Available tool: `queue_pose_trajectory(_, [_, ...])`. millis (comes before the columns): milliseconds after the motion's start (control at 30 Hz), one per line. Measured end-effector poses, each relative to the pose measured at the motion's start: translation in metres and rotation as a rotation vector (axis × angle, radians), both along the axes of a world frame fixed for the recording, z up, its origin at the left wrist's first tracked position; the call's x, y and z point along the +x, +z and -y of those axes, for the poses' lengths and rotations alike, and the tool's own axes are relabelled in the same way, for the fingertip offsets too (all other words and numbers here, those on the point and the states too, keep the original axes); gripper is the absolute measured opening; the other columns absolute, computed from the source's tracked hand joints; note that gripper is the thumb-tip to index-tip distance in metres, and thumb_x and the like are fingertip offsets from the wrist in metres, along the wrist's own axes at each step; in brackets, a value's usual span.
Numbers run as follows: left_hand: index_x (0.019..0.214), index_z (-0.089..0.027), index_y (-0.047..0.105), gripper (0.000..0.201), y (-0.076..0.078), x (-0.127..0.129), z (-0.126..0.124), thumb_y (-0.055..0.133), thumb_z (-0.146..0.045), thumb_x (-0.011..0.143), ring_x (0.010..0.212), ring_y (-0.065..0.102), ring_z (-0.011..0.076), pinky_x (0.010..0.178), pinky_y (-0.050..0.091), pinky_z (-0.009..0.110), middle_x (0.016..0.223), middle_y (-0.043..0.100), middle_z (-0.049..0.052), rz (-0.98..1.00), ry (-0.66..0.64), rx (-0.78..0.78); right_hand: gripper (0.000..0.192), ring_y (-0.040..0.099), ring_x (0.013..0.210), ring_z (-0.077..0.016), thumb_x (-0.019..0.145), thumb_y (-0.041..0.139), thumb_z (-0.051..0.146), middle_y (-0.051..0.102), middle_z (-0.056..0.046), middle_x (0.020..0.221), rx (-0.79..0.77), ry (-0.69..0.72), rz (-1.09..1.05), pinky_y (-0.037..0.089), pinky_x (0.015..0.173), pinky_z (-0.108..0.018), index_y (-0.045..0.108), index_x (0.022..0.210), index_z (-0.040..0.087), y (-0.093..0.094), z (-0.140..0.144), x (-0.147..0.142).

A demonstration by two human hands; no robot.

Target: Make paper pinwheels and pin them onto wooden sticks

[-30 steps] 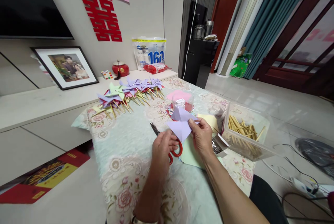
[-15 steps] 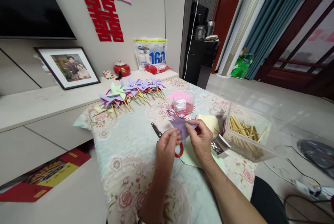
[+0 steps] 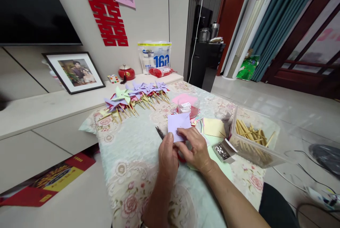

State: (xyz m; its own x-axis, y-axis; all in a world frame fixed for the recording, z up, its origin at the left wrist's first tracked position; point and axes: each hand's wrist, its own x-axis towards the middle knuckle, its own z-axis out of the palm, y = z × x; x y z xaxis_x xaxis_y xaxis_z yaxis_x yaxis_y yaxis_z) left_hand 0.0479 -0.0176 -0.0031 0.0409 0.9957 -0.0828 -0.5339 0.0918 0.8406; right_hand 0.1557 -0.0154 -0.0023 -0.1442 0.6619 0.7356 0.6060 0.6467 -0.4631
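Note:
Between my hands a square of purple paper (image 3: pixel 175 121) is held up, its face toward me. My left hand (image 3: pixel 169 153) pinches its lower left edge with the thumb in front. My right hand (image 3: pixel 195 146) is closed on the lower right part, fingers bent over the paper's face. Behind and below my hands lie scissors (image 3: pixel 159 132), blades to the left, the red handle mostly covered. Just right of my right hand sits a small open box of metal pins (image 3: pixel 223 152), on pale green paper (image 3: pixel 221 169). Yellow paper squares (image 3: pixel 214 127) lie beyond it.
Finished paper pinwheels (image 3: pixel 135 95) on sticks lie in a row at the table's far left. A clear bin of wooden sticks (image 3: pixel 251 132) stands at the right edge. A clear round container (image 3: pixel 188 106) sits beyond my hands, by pink paper (image 3: pixel 183 97). Flowered tablecloth (image 3: pixel 130 171) covers the table.
The purple paper was tilted and seen at a slant in my right hand; now it is turned flat toward me. My left hand has closed on it, and my right hand has shifted slightly left.

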Motion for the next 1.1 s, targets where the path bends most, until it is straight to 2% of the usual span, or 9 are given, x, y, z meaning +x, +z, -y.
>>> queue_pose_trajectory(100, [0.101, -0.014, 0.068, 0.042, -0.005, -0.002, -0.003, 0.071, -0.05, 0.079, 0.097, 0.068, 0.0235, 0.082, 0.053, 0.031, 0.101, 0.074, 0.009, 0.095, 0.086, 0.032, 0.039, 0.06, 0.087, -0.0268, 0.091, 0.058, 0.023, 0.071, -0.011, 0.1, 0.0, 0.059, 0.055, 0.049, 0.079, -0.045, 0.056, 0.13, 0.018, 0.004, 0.005, 0.0])
queue_pose_trajectory(233, [0.098, -0.014, 0.068, 0.038, -0.005, -0.005, -0.005, 0.081, -0.033, 0.068, 0.084, 0.072, 0.0205, 0.077, 0.055, 0.03, 0.089, 0.075, 0.005, 0.142, 0.164, -0.122, 0.038, 0.061, 0.087, -0.0255, 0.093, 0.054, 0.022, 0.072, -0.009, 0.096, 0.022, 0.076, -0.06, 0.05, 0.08, -0.044, 0.057, 0.13, 0.019, 0.007, 0.009, 0.004])
queue_pose_trajectory(333, [0.093, -0.015, 0.067, 0.032, -0.001, -0.006, -0.006, 0.08, -0.023, 0.065, 0.079, 0.073, 0.021, 0.077, 0.056, 0.031, 0.082, 0.076, 0.005, 0.204, 0.154, -0.166, 0.028, 0.063, 0.086, -0.0229, 0.095, 0.053, 0.024, 0.071, -0.007, 0.092, -0.044, -0.069, -0.276, 0.05, 0.079, -0.039, 0.065, 0.12, 0.021, 0.005, 0.006, 0.009])
queue_pose_trajectory(433, [0.087, -0.016, 0.066, 0.023, 0.003, -0.006, -0.006, 0.076, -0.018, 0.066, 0.073, 0.073, 0.0205, 0.076, 0.057, 0.032, 0.078, 0.075, 0.004, 0.235, 0.17, -0.207, 0.023, 0.065, 0.091, -0.0226, 0.094, 0.056, 0.032, 0.072, -0.007, 0.099, -0.175, -0.202, -0.499, 0.049, 0.082, -0.037, 0.069, 0.11, 0.021, 0.0, -0.003, 0.015])
queue_pose_trajectory(600, [0.082, -0.017, 0.064, 0.019, 0.003, -0.006, -0.007, 0.075, -0.016, 0.066, 0.071, 0.073, 0.0207, 0.076, 0.058, 0.034, 0.078, 0.075, 0.004, 0.264, 0.198, -0.188, 0.031, 0.064, 0.097, -0.0243, 0.088, 0.064, 0.041, 0.073, -0.008, 0.105, -0.326, -0.184, -0.708, 0.048, 0.086, -0.038, 0.071, 0.108, 0.019, -0.006, -0.013, 0.02])
queue_pose_trajectory(867, [0.091, -0.014, 0.064, 0.035, -0.004, -0.007, -0.01, 0.082, -0.023, 0.062, 0.08, 0.074, 0.0222, 0.082, 0.057, 0.037, 0.086, 0.076, 0.007, 0.203, 0.259, -0.163, 0.035, 0.062, 0.09, -0.0227, 0.083, 0.069, 0.043, 0.072, -0.007, 0.101, -0.415, -0.106, -0.771, 0.048, 0.08, -0.037, 0.072, 0.108, 0.019, -0.007, -0.012, 0.015])
queue_pose_trajectory(1000, [0.094, -0.013, 0.064, 0.036, -0.003, -0.005, -0.009, 0.081, -0.021, 0.064, 0.081, 0.074, 0.0228, 0.08, 0.058, 0.037, 0.088, 0.077, 0.008, 0.196, 0.278, -0.16, 0.038, 0.059, 0.078, -0.018, 0.077, 0.075, 0.039, 0.07, -0.005, 0.097, -0.454, -0.048, -0.847, 0.048, 0.073, -0.034, 0.07, 0.109, 0.02, -0.008, -0.013, 0.012])
queue_pose_trajectory(1100, [0.098, -0.013, 0.064, 0.036, -0.003, -0.004, -0.009, 0.079, -0.018, 0.066, 0.083, 0.074, 0.0228, 0.079, 0.059, 0.036, 0.094, 0.077, 0.01, 0.197, 0.26, -0.153, 0.047, 0.053, 0.068, -0.0138, 0.069, 0.08, 0.031, 0.068, -0.003, 0.097, -0.468, -0.027, -0.885, 0.048, 0.067, -0.031, 0.068, 0.114, 0.022, -0.01, -0.014, 0.009])
